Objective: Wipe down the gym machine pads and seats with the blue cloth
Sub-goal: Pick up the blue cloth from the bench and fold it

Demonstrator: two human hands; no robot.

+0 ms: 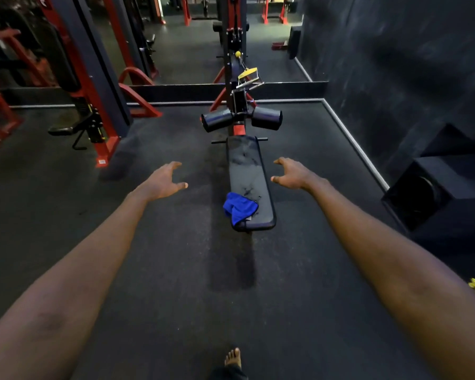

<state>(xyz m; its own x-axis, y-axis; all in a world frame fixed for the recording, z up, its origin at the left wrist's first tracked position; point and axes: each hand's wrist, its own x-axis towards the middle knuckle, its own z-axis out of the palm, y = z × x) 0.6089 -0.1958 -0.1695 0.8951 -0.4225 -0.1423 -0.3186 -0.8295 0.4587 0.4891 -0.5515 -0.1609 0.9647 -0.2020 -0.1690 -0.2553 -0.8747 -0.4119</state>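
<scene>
A long black bench seat [246,171] of a red-and-black gym machine runs away from me at the centre. The crumpled blue cloth [239,206] lies on the near left corner of that seat, hanging slightly over the edge. Two black roller pads [266,118] sit at the far end of the seat. My left hand [165,180] hovers left of the bench, fingers spread and relaxed, holding nothing. On the other side, level with the middle of the seat, my right hand [291,175] is likewise empty. Neither hand touches the cloth or the seat.
A red-and-dark machine frame [99,111] stands at the left. A wall mirror behind the bench reflects the room. A dark wall and a black speaker box [433,193] are at the right. My bare foot [233,357] is on the rubber floor at the bottom.
</scene>
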